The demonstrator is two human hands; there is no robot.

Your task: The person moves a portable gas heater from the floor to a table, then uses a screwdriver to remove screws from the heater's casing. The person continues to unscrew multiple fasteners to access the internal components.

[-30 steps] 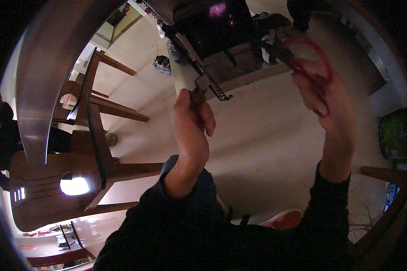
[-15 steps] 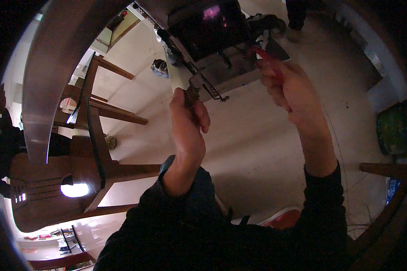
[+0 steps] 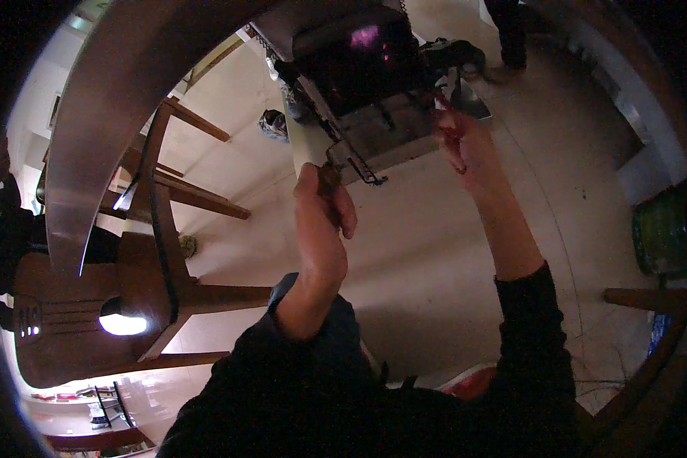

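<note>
At far left stands a brown wooden chair with a slotted back, a bright oval patch of light showing in it. Before it, a smooth, grey-brown curved panel sweeps from the upper edge down to a narrow point. Right of these, a small crumpled bundle with a dark-and-light pattern lies on the pale, smooth floor.

Left of centre, the left hand is raised, its fingers curled inward around a short, dark brown piece, with the thumb laid along the near side. Just beyond the fingertips runs a slender metal bar with a bent end; whether it joins the brown piece cannot be told. The bar slants along the left side of a glossy black box, which bears a purple reflection and occupies the upper centre.

Right of centre, the right hand is extended near the box's lower right corner. Its fingers are bent and closed about a red-handled tool, whose far end is lost in shadow. A red shoe with a pale edge shows at the lower edge. Above and right is another person's dark trouser leg; at far right stands a green, rounded container, above a brown wooden leg.
</note>
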